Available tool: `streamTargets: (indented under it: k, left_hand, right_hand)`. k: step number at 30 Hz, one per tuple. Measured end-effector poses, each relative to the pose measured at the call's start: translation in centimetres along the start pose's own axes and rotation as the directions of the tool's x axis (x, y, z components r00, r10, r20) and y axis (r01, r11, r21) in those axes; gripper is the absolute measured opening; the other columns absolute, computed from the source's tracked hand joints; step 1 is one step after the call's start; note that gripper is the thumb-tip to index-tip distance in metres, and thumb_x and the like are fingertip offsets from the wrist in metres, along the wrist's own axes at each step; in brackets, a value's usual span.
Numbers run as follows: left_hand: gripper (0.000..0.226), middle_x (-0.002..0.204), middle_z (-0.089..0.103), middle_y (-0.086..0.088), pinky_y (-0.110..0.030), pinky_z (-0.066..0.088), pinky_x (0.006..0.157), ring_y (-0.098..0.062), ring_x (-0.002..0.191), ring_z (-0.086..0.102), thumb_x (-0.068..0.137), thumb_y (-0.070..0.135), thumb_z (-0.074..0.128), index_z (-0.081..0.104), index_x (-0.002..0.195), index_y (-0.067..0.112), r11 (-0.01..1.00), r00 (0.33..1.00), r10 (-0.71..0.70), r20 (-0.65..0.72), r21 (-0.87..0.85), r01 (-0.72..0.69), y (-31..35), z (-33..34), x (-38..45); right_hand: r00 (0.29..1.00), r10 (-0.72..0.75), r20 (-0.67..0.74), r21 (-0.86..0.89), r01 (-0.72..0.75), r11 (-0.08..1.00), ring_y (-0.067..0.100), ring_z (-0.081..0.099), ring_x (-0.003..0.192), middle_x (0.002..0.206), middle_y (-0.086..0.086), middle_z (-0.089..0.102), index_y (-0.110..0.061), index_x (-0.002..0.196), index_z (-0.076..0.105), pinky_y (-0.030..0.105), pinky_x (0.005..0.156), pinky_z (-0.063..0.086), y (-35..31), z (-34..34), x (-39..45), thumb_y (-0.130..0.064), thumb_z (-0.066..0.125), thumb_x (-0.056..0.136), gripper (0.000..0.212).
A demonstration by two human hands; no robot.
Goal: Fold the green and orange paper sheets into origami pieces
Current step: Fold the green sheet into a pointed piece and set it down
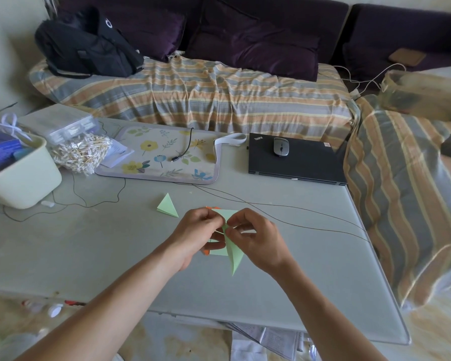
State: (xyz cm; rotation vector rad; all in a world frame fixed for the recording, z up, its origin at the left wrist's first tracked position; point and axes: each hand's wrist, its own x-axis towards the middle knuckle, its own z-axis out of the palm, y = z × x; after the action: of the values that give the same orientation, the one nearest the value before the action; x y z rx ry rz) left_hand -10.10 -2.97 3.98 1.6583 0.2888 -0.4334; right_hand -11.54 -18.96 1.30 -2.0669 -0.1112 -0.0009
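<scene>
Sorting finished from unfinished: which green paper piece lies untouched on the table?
The small green triangle, lying alone left of and beyond both hands. The other green piece is pinched between the left hand and right hand.

Your left hand point(198, 230) and right hand point(253, 238) pinch thin, matt green paper point(233, 256) with crisp creases; a sliver of matt orange paper point(206, 252) shows under it. A folded green piece point(168, 205) of the same matt paper lies on the table point(89, 243), whose grey top looks smooth and faintly sheened. Toward its far edge you have a matt black laptop point(297, 162), a grey plastic mouse point(281, 146), a printed cloth pad point(164, 155) and a smooth cream plastic bin point(24, 183).
</scene>
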Motion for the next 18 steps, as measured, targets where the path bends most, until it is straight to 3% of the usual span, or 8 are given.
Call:
streamTargets:
  k: [2, 4, 8, 14, 18]
  left_hand:
    - [0.016, 0.076, 0.073, -0.004, -0.056, 0.059, 0.089, -0.018, 0.069, 0.074, 0.093, 0.011, 0.056, 0.067, 0.095, -0.001, 1.0, 1.0, 0.004, -0.001, 0.017, -0.004, -0.16, -0.02, 0.17]
    - [0.014, 0.079, 0.074, -0.004, -0.049, 0.058, 0.08, -0.019, 0.07, 0.074, 0.093, 0.009, 0.056, 0.067, 0.095, 0.0, 0.999, 1.0, 0.016, 0.014, 0.047, -0.017, -0.24, -0.04, 0.24]
    - [0.008, 0.088, 0.072, -0.005, -0.029, 0.05, 0.06, -0.018, 0.068, 0.073, 0.091, 0.007, 0.059, 0.066, 0.096, 0.008, 0.991, 0.997, 0.035, 0.069, 0.126, -0.044, -0.4, 0.05, 0.05]
    - [0.012, 0.086, 0.073, -0.006, -0.041, 0.047, 0.068, -0.022, 0.065, 0.072, 0.081, 0.014, 0.06, 0.068, 0.089, 0.009, 0.991, 0.998, 0.042, 0.05, 0.126, -0.048, -0.44, -0.25, 0.22]
    - [0.011, 0.082, 0.069, -0.005, -0.041, 0.048, 0.07, -0.023, 0.065, 0.07, 0.087, 0.007, 0.058, 0.066, 0.093, 0.004, 0.992, 0.998, 0.026, 0.054, 0.12, -0.033, -0.48, -0.22, 0.3]
  right_hand:
    - [1.0, 0.0, -0.013, -0.015, -0.001, 1.0, 0.005, 0.069, 0.084, 0.085, -0.014, 0.071, -0.017, 0.09, 0.07, 0.021, 0.076, 0.057, 0.09, 0.08, 0.0, -0.012, 0.071, 0.087, 0.006]
    - [0.998, 0.018, -0.057, -0.056, -0.021, 0.998, 0.004, 0.066, 0.079, 0.081, -0.011, 0.072, -0.016, 0.087, 0.07, 0.011, 0.068, 0.049, 0.12, 0.06, 0.03, -0.011, 0.068, 0.087, 0.006]
    - [0.993, 0.055, -0.108, -0.124, -0.069, 0.99, 0.007, 0.063, 0.077, 0.078, -0.009, 0.072, -0.019, 0.084, 0.072, 0.012, 0.061, 0.042, 0.23, -0.09, 0.11, -0.015, 0.065, 0.088, 0.009]
    - [0.998, 0.054, -0.045, -0.089, -0.058, 0.994, 0.007, 0.063, 0.077, 0.08, -0.011, 0.072, -0.023, 0.086, 0.067, 0.014, 0.062, 0.044, 0.05, -0.06, -0.02, -0.016, 0.07, 0.085, 0.007]
    - [0.998, 0.011, -0.064, -0.107, -0.018, 0.994, 0.007, 0.06, 0.076, 0.077, -0.012, 0.066, -0.022, 0.082, 0.062, 0.013, 0.062, 0.042, -0.03, -0.12, -0.04, -0.009, 0.069, 0.082, 0.014]
